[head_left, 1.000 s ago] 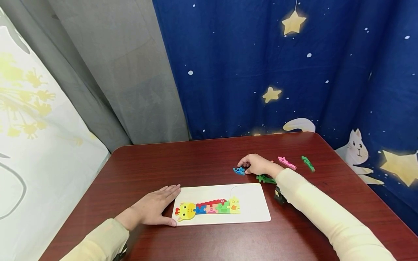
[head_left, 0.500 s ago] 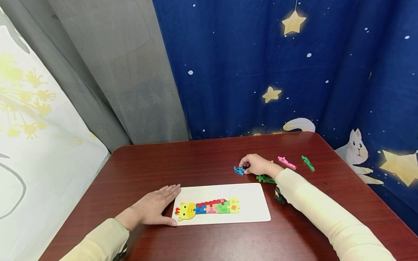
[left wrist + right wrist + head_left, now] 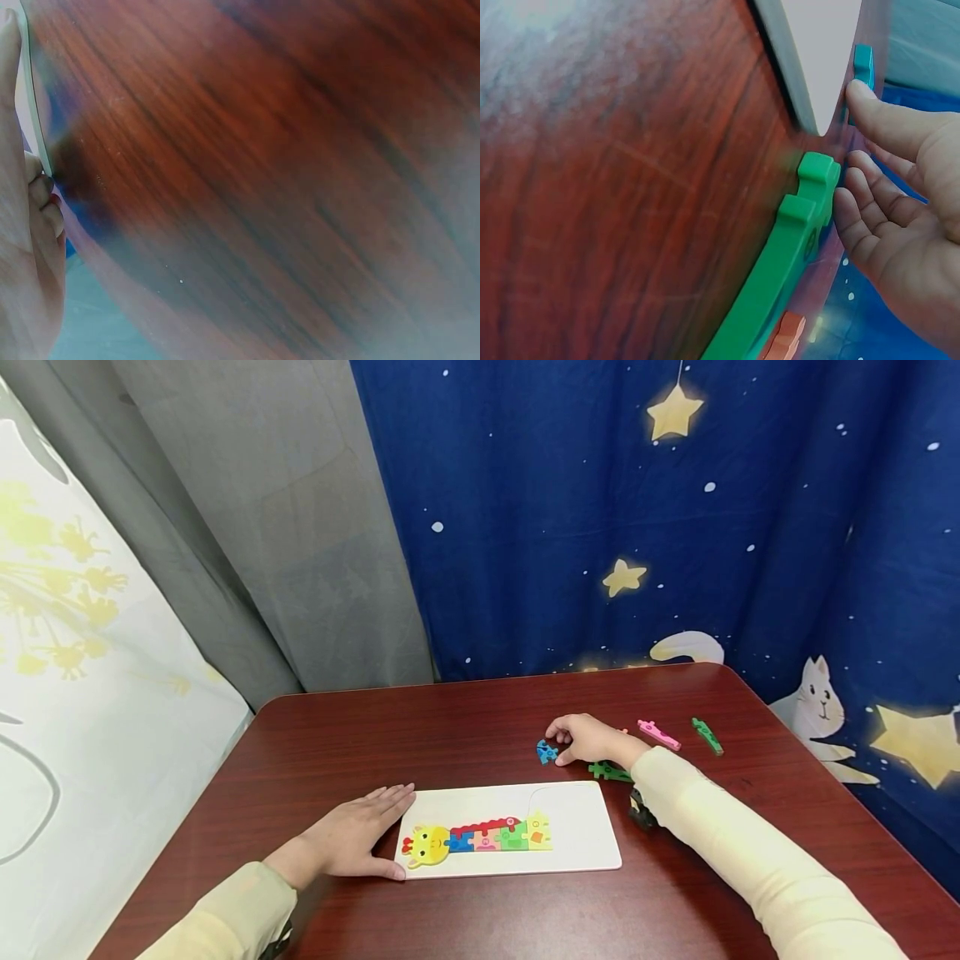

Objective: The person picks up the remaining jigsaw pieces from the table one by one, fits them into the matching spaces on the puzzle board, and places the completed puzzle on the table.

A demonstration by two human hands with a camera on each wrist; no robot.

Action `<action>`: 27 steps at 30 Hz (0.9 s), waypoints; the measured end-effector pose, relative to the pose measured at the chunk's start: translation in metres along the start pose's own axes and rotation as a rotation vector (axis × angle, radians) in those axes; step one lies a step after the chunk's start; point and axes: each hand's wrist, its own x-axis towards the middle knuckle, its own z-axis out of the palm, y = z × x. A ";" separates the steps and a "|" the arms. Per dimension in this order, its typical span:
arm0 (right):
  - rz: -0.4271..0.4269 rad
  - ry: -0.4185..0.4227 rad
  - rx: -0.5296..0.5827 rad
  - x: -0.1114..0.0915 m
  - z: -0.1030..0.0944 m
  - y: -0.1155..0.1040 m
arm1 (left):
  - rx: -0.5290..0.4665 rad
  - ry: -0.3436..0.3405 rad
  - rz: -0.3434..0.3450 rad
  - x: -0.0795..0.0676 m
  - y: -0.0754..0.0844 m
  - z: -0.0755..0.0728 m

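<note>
My left hand [image 3: 352, 835] lies with straight fingers at the left end of a white puzzle board [image 3: 581, 835], its thumb on the near corner. On that board is a giraffe puzzle [image 3: 487, 839] with a yellow head, a red mane and several coloured neck pieces. Beyond the board, my right hand [image 3: 588, 739] has its thumb and fingers around a small blue puzzle piece [image 3: 547, 752] at the table surface. In the right wrist view the thumb touches the blue piece [image 3: 863, 64]; the index fingertip is mostly hidden there.
A green puzzle piece [image 3: 609, 772] lies under the right wrist, and an orange one [image 3: 786, 335] shows past it. Farther right on the brown table [image 3: 420, 727] are a pink piece [image 3: 659, 735] and another green piece [image 3: 707, 737]. Curtains hang behind the table's far edge.
The blue piece has turned on the table beneath my right hand's fingers, which have shifted slightly. My left hand and the board have not moved.
</note>
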 end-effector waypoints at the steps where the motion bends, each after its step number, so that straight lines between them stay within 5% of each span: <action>1: -0.001 -0.001 0.001 0.001 0.000 0.000 | 0.001 -0.004 -0.002 0.000 0.000 0.000; 15: -0.026 -0.088 -0.009 0.003 -0.004 -0.005 | 0.006 -0.022 -0.020 0.001 -0.001 0.001; 27: -0.031 -0.063 -0.016 0.002 -0.003 -0.001 | -0.002 -0.011 -0.012 0.000 0.000 0.000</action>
